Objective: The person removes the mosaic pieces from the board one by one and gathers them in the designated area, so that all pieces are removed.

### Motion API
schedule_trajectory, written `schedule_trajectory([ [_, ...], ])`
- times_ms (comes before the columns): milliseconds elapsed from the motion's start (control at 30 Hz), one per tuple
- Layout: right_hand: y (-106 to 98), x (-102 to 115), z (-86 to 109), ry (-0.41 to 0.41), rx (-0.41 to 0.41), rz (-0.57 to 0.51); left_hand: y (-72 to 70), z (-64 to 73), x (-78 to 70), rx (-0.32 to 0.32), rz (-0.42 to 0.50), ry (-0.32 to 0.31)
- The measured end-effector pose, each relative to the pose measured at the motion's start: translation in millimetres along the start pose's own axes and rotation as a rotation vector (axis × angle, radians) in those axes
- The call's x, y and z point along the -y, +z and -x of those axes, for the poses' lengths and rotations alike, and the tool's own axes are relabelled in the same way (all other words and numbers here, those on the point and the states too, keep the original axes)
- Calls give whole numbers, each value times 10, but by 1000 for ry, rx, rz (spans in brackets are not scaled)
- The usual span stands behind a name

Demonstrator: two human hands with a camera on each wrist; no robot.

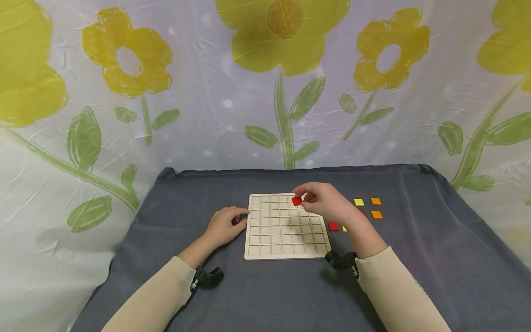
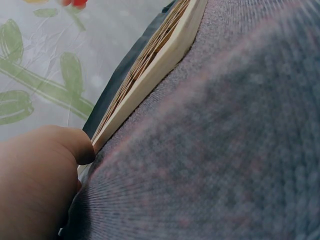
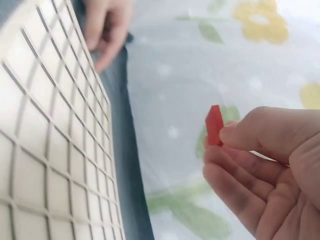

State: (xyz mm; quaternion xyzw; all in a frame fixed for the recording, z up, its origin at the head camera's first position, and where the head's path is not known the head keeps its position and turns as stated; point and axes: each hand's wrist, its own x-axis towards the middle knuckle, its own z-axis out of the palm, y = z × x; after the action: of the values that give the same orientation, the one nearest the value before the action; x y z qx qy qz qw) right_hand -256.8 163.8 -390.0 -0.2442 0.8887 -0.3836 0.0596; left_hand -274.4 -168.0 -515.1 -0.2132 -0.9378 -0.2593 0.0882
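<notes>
A pale wooden grid board [image 1: 275,240] with square recesses lies on the dark cloth. Over its far right part my right hand [image 1: 325,200] pinches a red square tile [image 1: 296,201] between thumb and fingers. The right wrist view shows that red tile [image 3: 214,125] held edge-on, raised off the board [image 3: 30,165]. My left hand [image 1: 224,226] rests at the board's left edge, its fingertips right at the rim. In the left wrist view the thumb side of the left hand [image 2: 45,175] is beside the board's wooden edge [image 2: 145,95].
Right of the board lie loose tiles: a red tile [image 1: 333,226], a yellow tile [image 1: 358,202] and orange tiles [image 1: 376,215], some partly hidden behind my right forearm. Dark cloth [image 1: 274,295] covers the table. A flower-printed curtain [image 1: 207,115] hangs behind it.
</notes>
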Motion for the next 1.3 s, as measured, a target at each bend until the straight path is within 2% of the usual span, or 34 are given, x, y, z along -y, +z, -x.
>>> schedule_trajectory([
  [200,-228,-144,87,81,17,-32,38,6,28,-3,-3,-1],
  [400,-444,-295,206,172,-2,-34,63,23,39,-3,-8,-3],
  [767,-751,-460,387,348,-11,78,37,28,19,-2,1,-5],
  [1000,-905,-602,540,390,-19,90,23,21,3,5,-1,-12],
  [1300,-1042,-949,676,502,69,46,3,3,-9,-4,6,-9],
])
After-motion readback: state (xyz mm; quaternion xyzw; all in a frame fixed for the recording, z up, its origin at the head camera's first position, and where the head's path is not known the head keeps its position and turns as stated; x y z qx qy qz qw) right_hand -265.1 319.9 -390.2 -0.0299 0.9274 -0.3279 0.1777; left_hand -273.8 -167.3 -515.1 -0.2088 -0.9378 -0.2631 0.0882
